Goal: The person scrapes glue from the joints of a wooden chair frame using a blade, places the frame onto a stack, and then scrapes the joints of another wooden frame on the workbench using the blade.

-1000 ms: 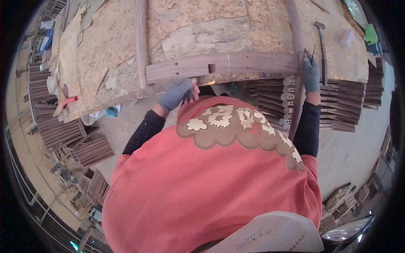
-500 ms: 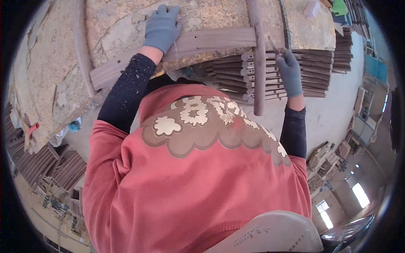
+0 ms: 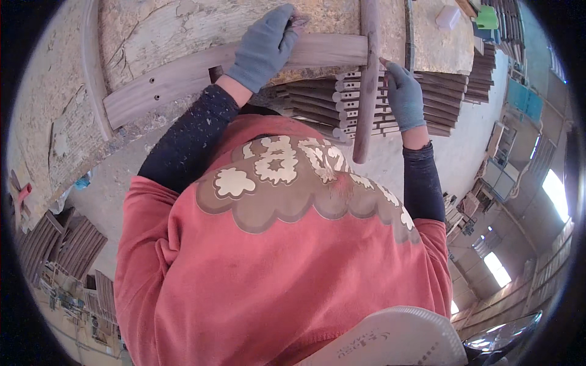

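Observation:
A brown wooden frame lies on the worn workbench [image 3: 183, 24], with a flat rail [image 3: 329, 50] joined to a rounded post [image 3: 368, 91] on the right and a slimmer post [image 3: 93, 67] on the left. My left hand [image 3: 262, 52], in a grey glove, reaches over the rail. Its fingers are drawn together beyond the rail's far edge, around something too small to make out. Right of the rounded post, my right hand [image 3: 405, 97] is closed, its fingertips close to the post. Whatever it pinches is hidden. Two dark holes and a square dark spot show on the rail's left half.
Stacked wooden pieces [image 3: 305, 107] stand below the bench edge, with more stacks [image 3: 436, 100] to the right. A whitish block [image 3: 448, 17] and a green container [image 3: 487, 18] sit at the far right. A red-handled tool [image 3: 24, 193] is at the left edge.
My left hand has slid right along the rail, and its spread fingers have drawn together. My right hand has shifted left, closer to the rounded post; the thin pointed thing in it no longer shows clearly.

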### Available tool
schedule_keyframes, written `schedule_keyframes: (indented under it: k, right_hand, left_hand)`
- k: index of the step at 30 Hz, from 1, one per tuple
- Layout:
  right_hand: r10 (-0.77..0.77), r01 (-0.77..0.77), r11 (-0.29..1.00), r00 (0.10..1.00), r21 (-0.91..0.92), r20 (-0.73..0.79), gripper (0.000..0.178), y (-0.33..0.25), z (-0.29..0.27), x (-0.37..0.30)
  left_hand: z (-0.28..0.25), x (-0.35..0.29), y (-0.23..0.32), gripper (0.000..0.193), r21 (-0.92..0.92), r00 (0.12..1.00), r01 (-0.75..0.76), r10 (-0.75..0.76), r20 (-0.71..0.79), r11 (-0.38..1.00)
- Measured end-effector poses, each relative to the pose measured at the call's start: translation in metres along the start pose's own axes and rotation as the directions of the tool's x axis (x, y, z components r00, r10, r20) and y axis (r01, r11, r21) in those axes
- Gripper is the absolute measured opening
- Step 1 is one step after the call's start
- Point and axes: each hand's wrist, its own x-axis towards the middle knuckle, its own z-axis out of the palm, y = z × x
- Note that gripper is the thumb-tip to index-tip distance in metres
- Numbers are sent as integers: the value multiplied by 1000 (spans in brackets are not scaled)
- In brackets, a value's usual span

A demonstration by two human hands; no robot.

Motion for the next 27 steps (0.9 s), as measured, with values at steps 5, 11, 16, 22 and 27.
schedule_keyframes:
  k: [5, 11, 16, 22, 27]
  right_hand:
    - [33, -32, 999, 999, -43, 27, 33, 2, 2, 5]
    - [-69, 71, 982, 997, -175, 17, 31, 8, 6, 5]
    - [-143, 142, 907, 989, -396, 28, 40, 2, 6, 8]
    - [-138, 130, 916, 990, -380, 8, 39, -8, 0, 8]
    - [-107, 129, 906, 991, -402, 77, 39, -9, 0, 8]
  left_hand:
    - [1, -3, -5, 26, 54, 997, 81, -82, 16, 995]
    - [0, -2, -6, 27, -5, 999, 32, -32, 18, 999]
    - [-2, -2, -4, 27, 16, 999, 26, -27, 41, 1000]
    - [-1, -2, -5, 28, 7, 999, 32, -32, 36, 999]
    - [-1, -3, -8, 29, 51, 999, 8, -10, 39, 999]
